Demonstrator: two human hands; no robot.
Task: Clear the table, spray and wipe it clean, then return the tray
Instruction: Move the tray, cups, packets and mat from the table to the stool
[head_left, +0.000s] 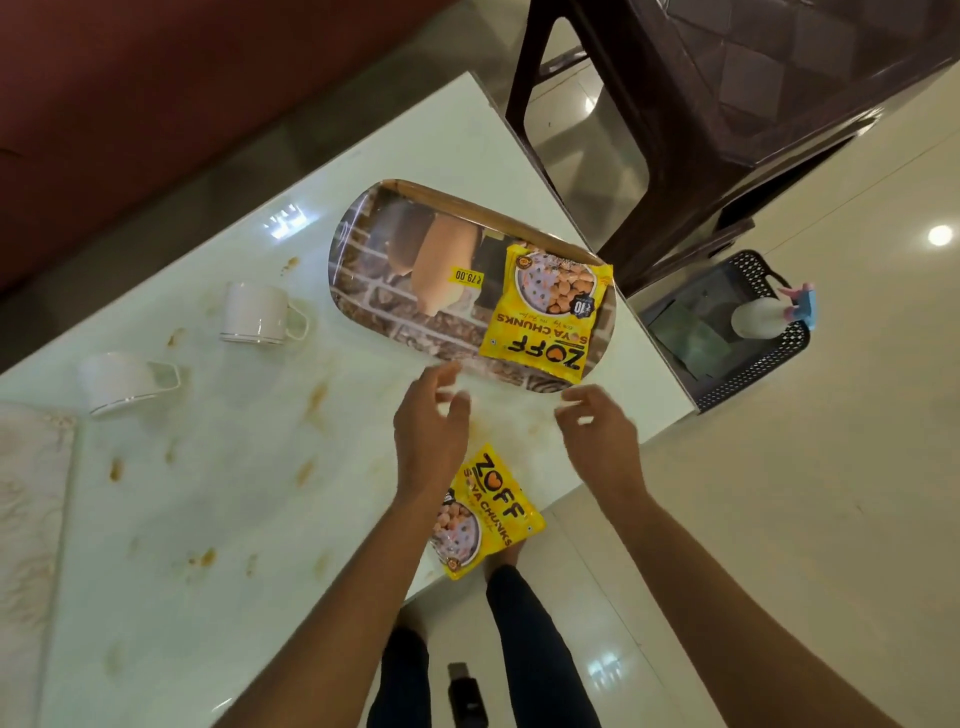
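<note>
An oval printed tray (395, 291) lies on the white stained table (234, 519), near its right edge. A yellow soya chunks packet (545, 317) rests on the tray's right end. A second yellow packet (488, 512) lies on the table edge, between my forearms. My left hand (428, 431) hovers just before the tray's near rim, fingers loosely curled, holding nothing. My right hand (597, 431) hovers beside it, fingers relaxed and empty. Two white cups, one (257, 312) closer to the tray and one (122, 382) further left, lie tipped on their sides.
A black plastic basket (748, 358) on the floor to the right holds a white spray bottle (763, 314) with a blue and pink head. A dark stool (701, 130) stands behind the table. A cloth (31, 493) lies at the left edge. Brown stains dot the tabletop.
</note>
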